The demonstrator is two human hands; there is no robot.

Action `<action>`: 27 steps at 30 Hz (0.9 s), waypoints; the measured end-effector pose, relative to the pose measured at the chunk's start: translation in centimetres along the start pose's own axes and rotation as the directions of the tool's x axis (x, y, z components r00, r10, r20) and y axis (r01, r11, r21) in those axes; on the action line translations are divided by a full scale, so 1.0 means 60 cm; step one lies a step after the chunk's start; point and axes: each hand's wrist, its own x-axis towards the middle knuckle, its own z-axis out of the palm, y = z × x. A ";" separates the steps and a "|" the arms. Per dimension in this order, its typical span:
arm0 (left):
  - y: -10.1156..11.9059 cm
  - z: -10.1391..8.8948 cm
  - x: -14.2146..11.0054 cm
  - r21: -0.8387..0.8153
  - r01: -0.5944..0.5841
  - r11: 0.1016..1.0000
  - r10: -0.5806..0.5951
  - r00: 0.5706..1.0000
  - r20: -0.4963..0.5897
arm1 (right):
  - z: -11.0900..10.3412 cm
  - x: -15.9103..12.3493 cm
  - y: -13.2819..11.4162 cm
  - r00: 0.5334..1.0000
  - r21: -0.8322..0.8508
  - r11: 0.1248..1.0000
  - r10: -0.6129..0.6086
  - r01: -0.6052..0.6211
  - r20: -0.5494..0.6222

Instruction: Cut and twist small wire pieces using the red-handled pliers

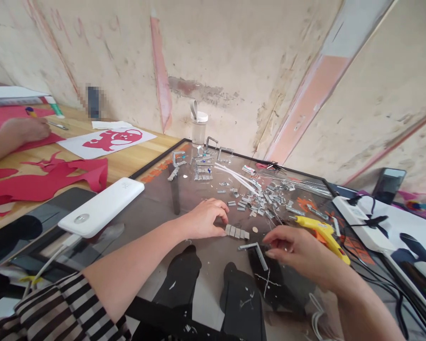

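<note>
My left hand (206,219) rests on the dark glass tabletop with curved fingers and a gap between thumb and forefinger. Its tips are at the left end of a short row of small flat grey pieces (237,232), touching or nearly so. To the right, my right hand (294,246) hovers low with thumb and forefinger apart, and I see nothing held between them. Just left of its fingertips lies an L-shaped grey piece (259,255). Beyond both hands spreads a heap of loose grey pieces (266,196), with white strips (237,176) beside it.
A yellow glue gun (321,232) and a white power strip (364,227) with cables lie right. A white power bank (102,206) lies left. A lidded clear jar (199,128) stands at the back. Another person's hand (28,130) works on red paper at far left.
</note>
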 end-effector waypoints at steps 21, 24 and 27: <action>0.021 -0.014 -0.006 -0.051 -0.024 0.998 0.018 0.992 -0.124 | 0.049 0.016 -0.025 0.969 -0.226 0.959 -0.205 0.171 -0.135; 0.031 -0.015 -0.006 -0.198 -0.048 0.979 0.017 0.988 -0.156 | 0.043 0.015 -0.028 0.944 -0.201 0.952 -0.269 0.231 -0.189; 0.041 -0.009 -0.007 -0.384 0.043 0.922 -0.062 0.997 -0.036 | 0.041 0.016 -0.032 0.913 -0.221 0.934 -0.330 0.279 -0.240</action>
